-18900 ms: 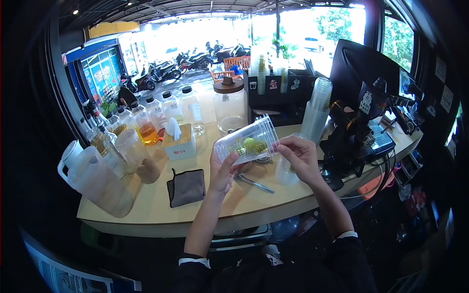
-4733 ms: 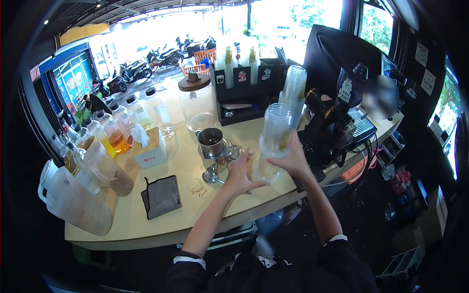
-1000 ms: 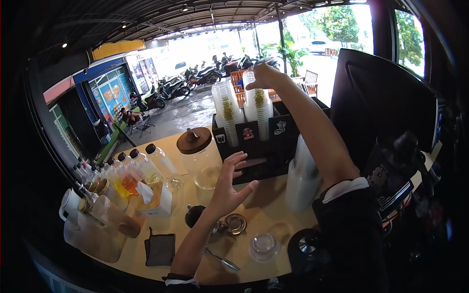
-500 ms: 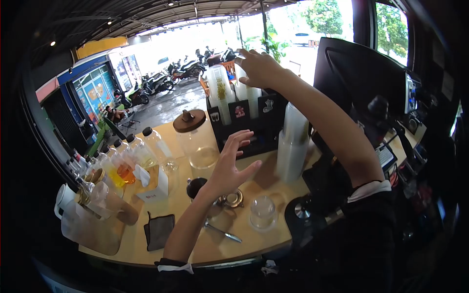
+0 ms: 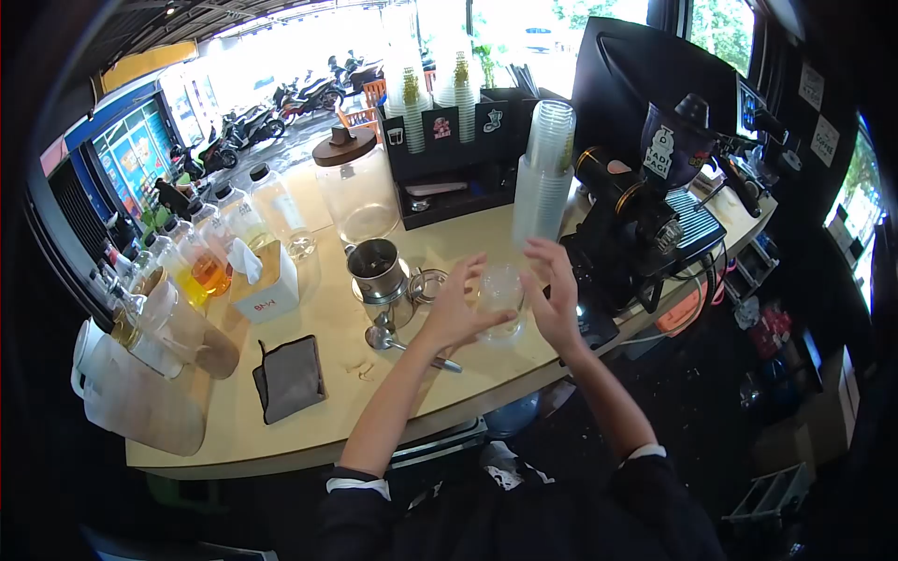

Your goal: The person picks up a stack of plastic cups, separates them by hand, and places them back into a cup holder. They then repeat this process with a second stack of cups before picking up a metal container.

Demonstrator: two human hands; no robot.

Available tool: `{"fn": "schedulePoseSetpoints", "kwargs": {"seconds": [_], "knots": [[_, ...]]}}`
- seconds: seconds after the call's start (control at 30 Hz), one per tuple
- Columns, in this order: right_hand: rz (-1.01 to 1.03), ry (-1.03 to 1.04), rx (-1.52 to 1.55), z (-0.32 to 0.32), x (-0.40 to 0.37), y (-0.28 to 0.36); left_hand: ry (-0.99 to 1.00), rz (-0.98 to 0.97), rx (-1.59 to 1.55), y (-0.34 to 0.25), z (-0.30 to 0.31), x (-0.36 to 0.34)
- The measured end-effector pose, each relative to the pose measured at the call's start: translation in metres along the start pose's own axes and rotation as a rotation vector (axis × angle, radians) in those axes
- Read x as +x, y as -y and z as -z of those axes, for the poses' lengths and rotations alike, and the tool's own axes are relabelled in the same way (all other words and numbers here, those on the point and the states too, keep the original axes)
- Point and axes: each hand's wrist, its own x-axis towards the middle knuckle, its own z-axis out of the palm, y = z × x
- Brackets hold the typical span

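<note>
A pale wooden desk (image 5: 449, 248) curves across an open-fronted room, with motorbikes (image 5: 253, 129) parked beyond. Towards its far edge stands a black cup holder (image 5: 453, 168), a wooden-lidded jar (image 5: 357, 201) to its left and a tall stack of clear cups (image 5: 542, 187) to its right. A metal cup (image 5: 376, 273) sits near the left hand (image 5: 455, 310). This and the right hand (image 5: 557, 301) flank a single clear cup (image 5: 499, 288) on the desk, fingers spread apart; whether they touch it, I cannot tell.

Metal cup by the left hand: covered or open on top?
Open: no lid sits on the metal cup, and its dark inside shows within the rim. Cannot tell how full.
</note>
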Motion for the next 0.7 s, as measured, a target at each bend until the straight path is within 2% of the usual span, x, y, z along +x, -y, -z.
{"fn": "schedulePoseSetpoints", "kwargs": {"seconds": [0.07,0.1,0.13,0.17,0.23,0.27,0.33,0.37,0.43,0.57,0.7], "knots": [[-0.060,-0.073,-0.028,-0.001,-0.025,-0.016,0.048,0.019,0.036,-0.001,-0.001,-0.005],[-0.057,-0.076,-0.032,-0.004,-0.038,-0.016,0.041,0.099,-0.029,0.001,-0.001,-0.004],[-0.183,-0.169,0.167,-0.006,-0.049,-0.015,0.036,0.173,-0.095,0.003,-0.001,-0.002],[-0.312,-0.258,0.373,-0.008,-0.059,-0.013,0.037,0.167,-0.095,0.008,0.000,-0.002],[-0.373,-0.252,0.467,-0.009,-0.070,-0.005,-0.193,-0.037,-0.429,0.014,0.003,-0.001],[-0.441,-0.245,0.563,-0.010,-0.071,-0.001,-0.192,-0.040,-0.427,0.018,0.005,-0.001],[-0.437,-0.199,0.545,-0.012,-0.067,0.020,-0.152,0.095,-0.824,0.018,0.008,-0.003],[-0.437,-0.153,0.523,-0.014,-0.067,0.030,-0.147,0.100,-0.823,0.017,0.009,-0.004],[-0.385,-0.198,0.500,-0.015,-0.063,0.036,0.001,0.112,-1.023,0.009,0.010,-0.006],[-0.386,-0.256,0.458,-0.010,-0.053,0.045,0.033,0.078,-1.003,0.012,0.010,-0.007],[-0.387,-0.224,0.452,-0.007,-0.049,0.049,0.024,0.078,-0.988,0.006,0.014,-0.007]]}}
